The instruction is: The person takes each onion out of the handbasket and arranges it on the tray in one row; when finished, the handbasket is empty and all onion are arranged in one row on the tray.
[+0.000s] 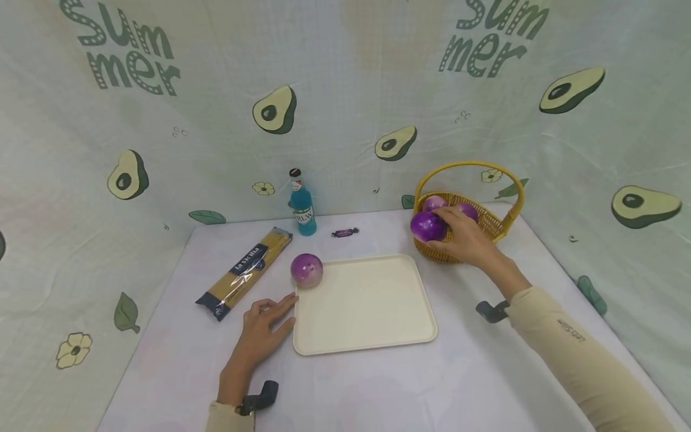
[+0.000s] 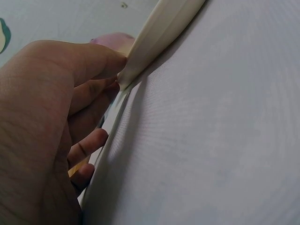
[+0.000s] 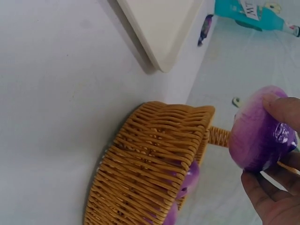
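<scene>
My right hand [image 1: 465, 237] grips a purple onion [image 1: 428, 227] at the basket's left rim; in the right wrist view the held onion [image 3: 260, 129] is up beside the rim, thumb on one side and fingers on the other. The yellow wicker basket [image 1: 438, 254] holds more purple onions [image 1: 435, 203], partly hidden by the hand. Another onion [image 1: 306, 270] sits at the far left corner of the cream tray [image 1: 364, 306]. My left hand [image 1: 264, 331] rests on the table, its thumb and fingertips touching the tray's left edge; the left wrist view shows the tray's rim [image 2: 152, 40] at the thumb tip.
A pack of spaghetti [image 1: 247, 271] lies slanted left of the tray. Behind the tray stand a blue bottle [image 1: 304, 207] and, lying flat, a small purple wrapped candy [image 1: 345, 233]. A printed cloth [image 1: 335, 174] hangs behind the table.
</scene>
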`<state>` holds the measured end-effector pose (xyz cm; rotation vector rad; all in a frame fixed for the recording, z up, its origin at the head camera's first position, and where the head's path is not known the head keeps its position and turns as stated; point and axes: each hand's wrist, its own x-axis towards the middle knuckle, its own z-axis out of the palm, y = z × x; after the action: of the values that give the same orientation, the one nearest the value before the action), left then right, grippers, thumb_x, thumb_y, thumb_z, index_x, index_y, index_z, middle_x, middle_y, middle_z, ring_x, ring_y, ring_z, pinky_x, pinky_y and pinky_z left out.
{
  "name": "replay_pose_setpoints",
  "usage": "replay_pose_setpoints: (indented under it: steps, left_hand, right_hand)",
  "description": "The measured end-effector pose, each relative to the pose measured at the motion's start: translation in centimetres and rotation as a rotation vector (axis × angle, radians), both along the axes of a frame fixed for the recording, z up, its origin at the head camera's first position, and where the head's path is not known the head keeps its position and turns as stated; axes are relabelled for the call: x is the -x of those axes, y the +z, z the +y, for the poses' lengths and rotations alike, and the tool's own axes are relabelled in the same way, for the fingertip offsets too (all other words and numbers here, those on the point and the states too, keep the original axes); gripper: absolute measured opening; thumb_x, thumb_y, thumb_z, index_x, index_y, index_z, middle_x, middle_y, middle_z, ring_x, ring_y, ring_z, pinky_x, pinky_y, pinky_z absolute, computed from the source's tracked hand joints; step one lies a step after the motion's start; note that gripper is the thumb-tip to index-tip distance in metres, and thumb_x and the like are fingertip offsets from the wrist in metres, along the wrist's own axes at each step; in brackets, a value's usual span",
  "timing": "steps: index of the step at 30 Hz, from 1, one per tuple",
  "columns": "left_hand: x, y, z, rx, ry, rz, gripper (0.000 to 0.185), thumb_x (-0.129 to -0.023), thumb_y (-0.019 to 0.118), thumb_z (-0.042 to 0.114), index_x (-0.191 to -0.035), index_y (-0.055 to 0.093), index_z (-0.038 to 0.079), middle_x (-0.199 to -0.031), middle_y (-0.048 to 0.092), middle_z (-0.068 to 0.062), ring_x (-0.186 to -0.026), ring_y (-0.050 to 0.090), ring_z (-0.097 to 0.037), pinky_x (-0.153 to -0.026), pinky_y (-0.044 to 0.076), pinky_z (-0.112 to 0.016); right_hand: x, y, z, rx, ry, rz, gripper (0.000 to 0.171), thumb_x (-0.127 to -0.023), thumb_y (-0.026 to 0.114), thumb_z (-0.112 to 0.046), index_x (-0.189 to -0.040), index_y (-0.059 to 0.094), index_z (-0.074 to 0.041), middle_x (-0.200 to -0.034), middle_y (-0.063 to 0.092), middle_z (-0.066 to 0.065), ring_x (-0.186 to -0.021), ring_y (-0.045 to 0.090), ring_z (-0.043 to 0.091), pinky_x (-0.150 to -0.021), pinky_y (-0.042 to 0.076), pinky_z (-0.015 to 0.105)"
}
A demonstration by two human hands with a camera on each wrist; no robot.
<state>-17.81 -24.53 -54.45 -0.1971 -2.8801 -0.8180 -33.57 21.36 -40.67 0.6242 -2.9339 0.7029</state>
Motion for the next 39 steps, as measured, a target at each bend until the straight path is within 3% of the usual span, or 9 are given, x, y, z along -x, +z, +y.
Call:
replay_pose_setpoints:
  steps: [16, 39]
  left_hand:
    - [0.2, -0.4, 0.0, 0.010, -0.008, 0.021, 0.049, -0.098, 0.062, 0.042, -0.145, 0.054, 0.035, -0.147, 0.052, 0.011, -0.121, 0.042, -0.025, -0.102, 0.025, -0.053]
    - [0.1, 0.1, 0.1, -0.004, -0.001, 0.005, 0.049, -0.097, 0.063, 0.040, -0.145, 0.054, 0.034, -0.148, 0.051, 0.012, -0.121, 0.042, -0.024, -0.103, 0.025, -0.052]
  right_hand:
    - [-0.4, 0.0, -1.3, 0.031, 0.039, -0.013, 0.081, -0.086, 0.081, -0.030, -0.151, 0.039, -0.002, -0.155, 0.033, 0.024, -0.138, 0.035, 0.048, -0.104, 0.035, 0.065]
    - [-1.0, -0.4, -2.9, 0.066, 0.093, 0.030, 0.079, -0.084, 0.083, -0.022, -0.149, 0.043, -0.003, -0.153, 0.036, 0.022, -0.138, 0.038, 0.044, -0.104, 0.038, 0.060]
